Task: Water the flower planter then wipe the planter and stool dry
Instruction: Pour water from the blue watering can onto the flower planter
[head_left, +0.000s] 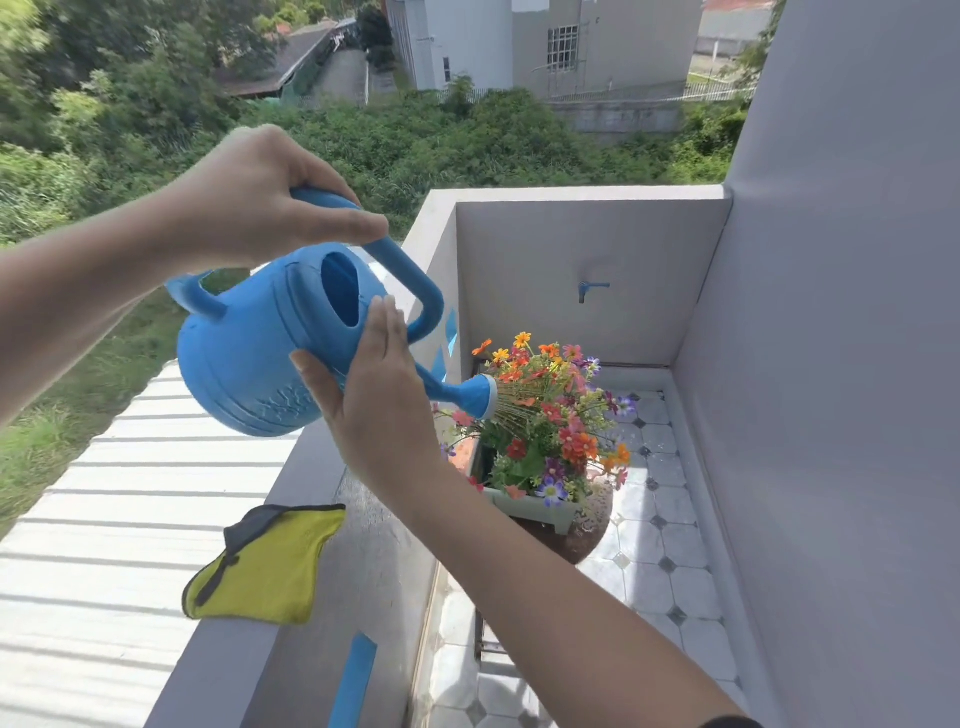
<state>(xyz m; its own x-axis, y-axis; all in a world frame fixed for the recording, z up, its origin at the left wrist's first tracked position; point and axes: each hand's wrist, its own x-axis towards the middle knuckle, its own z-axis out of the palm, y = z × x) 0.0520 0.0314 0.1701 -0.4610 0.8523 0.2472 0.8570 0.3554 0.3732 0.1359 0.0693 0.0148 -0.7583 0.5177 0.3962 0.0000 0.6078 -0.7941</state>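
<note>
Balcony ledge (363, 561) carried a cloth (267, 564); my left hand (249, 202) clenched the can (260, 353) handle, right hand (382, 410) released, flat against it, water falling on the flowers (545, 415).

Blue watering can (249, 353) over many-coloured flowers (545, 415)
Pale green planter (540, 512); dark brown stool (582, 543); yellow cloth (270, 566) edged grey; white floor tiles (654, 561) with dark diamonds

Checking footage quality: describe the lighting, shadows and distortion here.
Head view: hard sunlight, with striped shadows on the white roof; wide-angle bending curves the balcony ledge and walls; the left hand and watering can look sharp; wet glare shows beside the yellow cloth.
</note>
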